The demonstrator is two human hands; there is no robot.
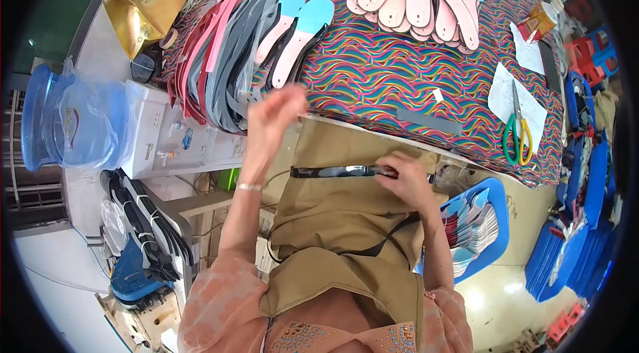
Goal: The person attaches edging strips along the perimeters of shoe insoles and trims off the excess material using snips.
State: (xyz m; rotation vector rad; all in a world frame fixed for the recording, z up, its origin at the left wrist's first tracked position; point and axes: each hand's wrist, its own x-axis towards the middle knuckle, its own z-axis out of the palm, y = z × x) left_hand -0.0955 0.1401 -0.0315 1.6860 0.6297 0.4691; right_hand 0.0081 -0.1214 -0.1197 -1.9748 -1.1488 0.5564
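Note:
My right hand point(404, 178) is closed on one end of a glossy black strip point(336, 171), which lies across the brown apron point(333, 220) on my lap. My left hand point(276, 113) is raised near the table's front edge, smeared by motion; its fingers do not show clearly. Just beyond it are a pair of pink insoles with blue heel ends point(299, 47) and a bundle of grey strips point(243, 53). A flat grey strip point(429, 121) lies by the table edge, in front of my right hand.
On the patterned table point(373, 80) stand a pile of pink-and-blue insoles point(419, 0), scissors point(518, 128) on paper and a gold bag point(146, 3). A blue basin point(496, 233) of stacked pieces is at right. A water dispenser point(150, 130) stands left.

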